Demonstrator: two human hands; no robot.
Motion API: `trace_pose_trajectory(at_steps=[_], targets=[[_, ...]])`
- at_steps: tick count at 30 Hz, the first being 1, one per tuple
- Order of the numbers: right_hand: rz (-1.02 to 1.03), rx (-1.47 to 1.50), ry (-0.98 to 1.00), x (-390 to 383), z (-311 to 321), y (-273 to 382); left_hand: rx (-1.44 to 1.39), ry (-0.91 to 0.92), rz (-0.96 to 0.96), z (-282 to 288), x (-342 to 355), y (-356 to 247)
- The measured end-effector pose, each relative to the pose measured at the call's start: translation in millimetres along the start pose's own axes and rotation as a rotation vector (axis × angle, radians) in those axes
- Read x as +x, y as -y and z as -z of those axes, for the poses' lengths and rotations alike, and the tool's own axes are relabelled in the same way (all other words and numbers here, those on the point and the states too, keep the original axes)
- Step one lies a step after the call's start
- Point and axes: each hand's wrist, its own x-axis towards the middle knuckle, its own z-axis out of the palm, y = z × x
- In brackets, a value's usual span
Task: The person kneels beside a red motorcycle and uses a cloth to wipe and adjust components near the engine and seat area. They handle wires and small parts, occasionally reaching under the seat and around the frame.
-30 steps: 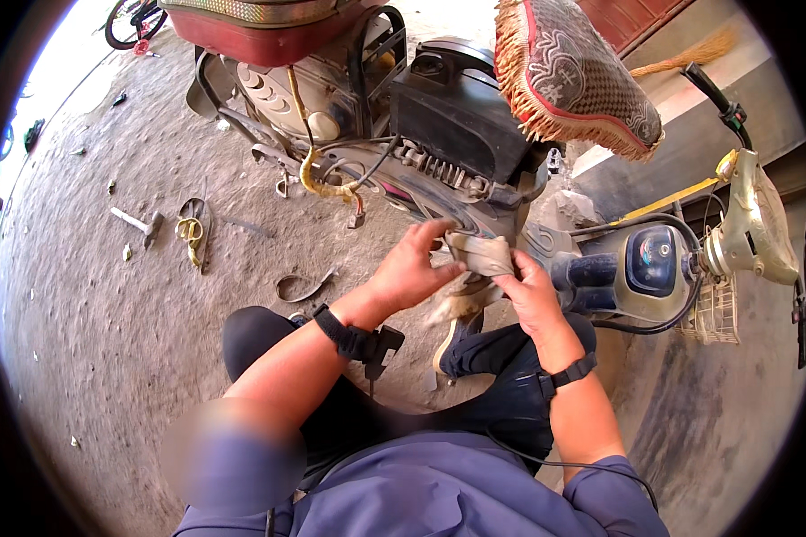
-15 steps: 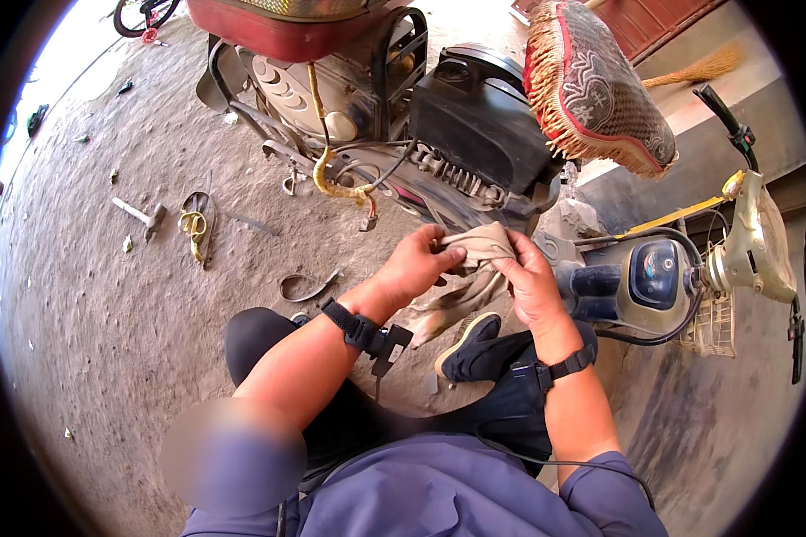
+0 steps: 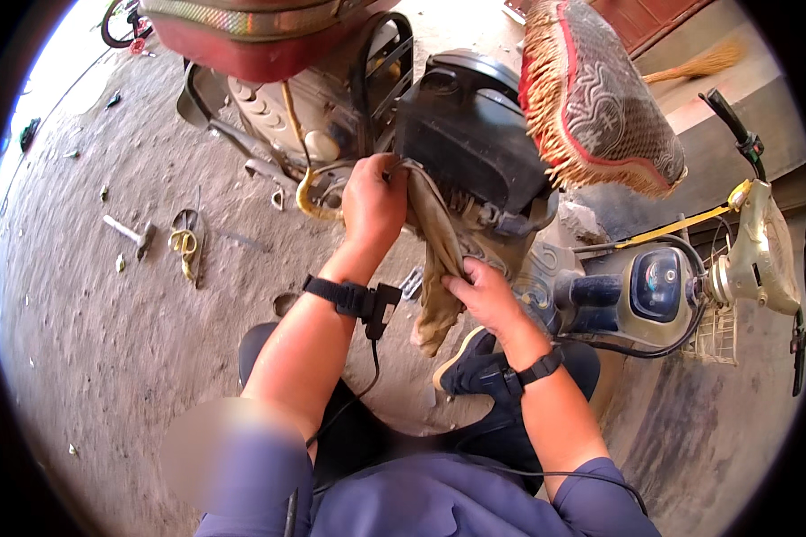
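Note:
A soiled beige cloth hangs between my two hands in front of a scooter. My left hand is raised beside the black plastic box in the scooter's frame, its fingers closed on the upper end of the cloth. Lower and to the right, my right hand pinches the cloth near its middle. The cloth's loose end dangles above the ground by my shoe. A yellow-wrapped cable hangs from the scooter just left of my left hand, and the cloth covers part of the frame.
On the ground at left lie a hammer and a coil of yellow cord. The scooter's red seat overhangs at the top. A fringed cushion, the handlebar and a straw broom are at right.
My left hand has moved up and left toward the black box, drawing the cloth out lengthwise. My right hand has shifted down and slightly left, still gripping it.

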Motion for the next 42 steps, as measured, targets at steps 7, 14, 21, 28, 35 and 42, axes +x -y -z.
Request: trace_pose_trajectory(at_steps=[7, 14, 21, 28, 35, 42], targets=[[0.042, 0.005, -0.117, -3.9, 19.6, -32.9, 0.202, 0.072, -0.271, -31.5, -17.8, 1.2], [-0.12, 0.173, -0.184, -22.0, 26.4, -25.4, 0.174, 0.075, -0.371, -33.6, -26.5, -2.2], [-0.066, 0.113, -0.183, -18.9, 23.3, -50.4, 0.13, 0.173, -0.528, -38.0, -38.6, -17.0], [-0.096, 0.2, -0.222, -27.8, 15.5, -36.9, -0.024, 0.394, -0.455, -39.7, -70.0, -35.3], [-0.06, 0.162, -0.269, -26.5, 20.8, -36.0, -0.048, 0.135, -0.18, -20.9, -37.6, -27.5], [0.013, 0.199, -0.253, -10.9, 28.2, -35.7, 0.169, 0.019, -0.23, -28.8, -14.9, -13.3]])
